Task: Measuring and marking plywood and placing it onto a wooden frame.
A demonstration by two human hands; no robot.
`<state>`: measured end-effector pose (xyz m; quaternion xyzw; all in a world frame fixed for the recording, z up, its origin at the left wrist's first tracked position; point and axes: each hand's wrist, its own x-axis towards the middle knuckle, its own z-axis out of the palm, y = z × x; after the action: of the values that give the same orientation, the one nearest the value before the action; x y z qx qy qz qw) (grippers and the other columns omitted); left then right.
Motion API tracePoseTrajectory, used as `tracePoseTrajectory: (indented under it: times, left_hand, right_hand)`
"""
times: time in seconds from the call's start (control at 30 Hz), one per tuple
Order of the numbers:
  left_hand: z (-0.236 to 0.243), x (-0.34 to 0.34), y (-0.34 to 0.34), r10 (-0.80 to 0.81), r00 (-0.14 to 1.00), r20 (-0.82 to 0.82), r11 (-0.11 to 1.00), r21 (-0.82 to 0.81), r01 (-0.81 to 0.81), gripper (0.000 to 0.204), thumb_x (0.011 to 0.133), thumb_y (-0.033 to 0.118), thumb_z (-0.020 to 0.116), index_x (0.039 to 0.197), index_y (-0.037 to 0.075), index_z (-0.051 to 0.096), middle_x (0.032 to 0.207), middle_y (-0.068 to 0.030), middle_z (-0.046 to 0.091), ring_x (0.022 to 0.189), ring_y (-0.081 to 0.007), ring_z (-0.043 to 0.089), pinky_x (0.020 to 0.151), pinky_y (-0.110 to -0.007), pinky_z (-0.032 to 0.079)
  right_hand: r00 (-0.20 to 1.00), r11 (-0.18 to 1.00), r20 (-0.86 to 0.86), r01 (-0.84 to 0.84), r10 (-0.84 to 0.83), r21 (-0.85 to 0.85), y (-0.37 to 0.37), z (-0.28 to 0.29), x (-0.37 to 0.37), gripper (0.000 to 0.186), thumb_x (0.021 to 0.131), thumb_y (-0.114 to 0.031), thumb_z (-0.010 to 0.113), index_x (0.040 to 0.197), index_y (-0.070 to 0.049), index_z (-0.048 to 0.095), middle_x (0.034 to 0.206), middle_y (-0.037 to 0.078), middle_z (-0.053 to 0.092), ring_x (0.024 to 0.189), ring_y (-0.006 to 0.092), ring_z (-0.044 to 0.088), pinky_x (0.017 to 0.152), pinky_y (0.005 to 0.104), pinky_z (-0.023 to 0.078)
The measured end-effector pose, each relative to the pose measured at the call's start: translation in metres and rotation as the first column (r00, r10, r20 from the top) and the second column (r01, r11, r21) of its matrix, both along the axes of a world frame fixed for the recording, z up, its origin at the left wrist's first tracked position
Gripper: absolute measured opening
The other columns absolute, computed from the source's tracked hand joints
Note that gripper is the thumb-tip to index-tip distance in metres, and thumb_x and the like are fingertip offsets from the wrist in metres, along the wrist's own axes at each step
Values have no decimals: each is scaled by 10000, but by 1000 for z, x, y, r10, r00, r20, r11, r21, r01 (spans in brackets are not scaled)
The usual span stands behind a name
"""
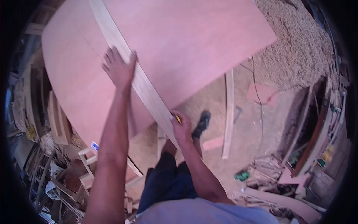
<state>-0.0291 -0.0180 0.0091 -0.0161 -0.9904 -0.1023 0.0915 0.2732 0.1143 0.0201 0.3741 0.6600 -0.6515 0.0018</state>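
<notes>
A large pinkish plywood sheet (194, 41) spreads out before me. Across it, slanting from the far left toward my body, lies a long pale wooden strip (151, 99) whose near end reaches past the sheet's edge. My left hand (121, 69) is flat on the strip with its fingers spread, some of them over onto the plywood. By the near edge of the sheet, my right hand (182, 128) grips a yellow and dark pencil (178, 119) and rests against the strip. Left of the strip, a thin dark line (89, 44) runs on the plywood.
A big heap of sawdust (302, 48) rises at the far right. A dark cable (255, 86) trails over the floor near a long narrow board (228, 115). Wood offcuts (264, 170) lie at the lower right, and a wooden frame (87, 160) stands at the lower left.
</notes>
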Motion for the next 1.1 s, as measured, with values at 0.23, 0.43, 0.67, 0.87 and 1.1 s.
tracePoseTrajectory:
  times: [0.23,0.43,0.67,0.87,1.1]
  left_hand:
    - [6,-30,-3,26,999,39,998,49,-28,1056,969,719,608,1675,-16,333,1761,-238,283,1658,-403,200,1335,-615,90]
    - [12,-85,-3,82,994,67,995,52,-85,1085,933,741,626,1689,16,343,1776,-207,281,1667,-373,196,1344,-597,73]
    - [8,-88,-3,101,991,93,995,16,-103,1093,908,778,623,1699,70,363,1784,-166,296,1669,-366,198,1345,-587,86]
    - [9,-89,-2,110,990,86,994,-4,-110,1077,906,779,636,1698,97,378,1786,-141,306,1667,-360,213,1339,-591,115]
    - [8,-89,-5,110,990,89,994,-8,-110,1072,906,779,638,1692,93,392,1785,-143,309,1665,-364,218,1334,-602,115]
  right_hand:
    - [997,997,61,50,-47,-62,-6,6,3,235,960,-14,749,1191,8,784,1130,112,786,1057,186,725,959,328,554]
    - [995,993,65,83,-78,-78,-8,3,0,221,969,-23,748,1186,-7,792,1083,81,790,992,144,716,911,304,556]
    - [994,992,37,104,-101,-68,-9,2,0,213,979,-17,728,1185,-8,779,1001,66,788,909,119,697,839,290,549]
    - [991,984,42,129,-125,-125,-9,4,-2,211,982,-19,728,1187,-5,779,1002,59,784,910,107,692,839,279,550]
    - [995,991,51,95,-90,-91,-8,4,-2,217,985,-13,722,1195,3,774,1017,57,784,922,106,695,857,280,556]
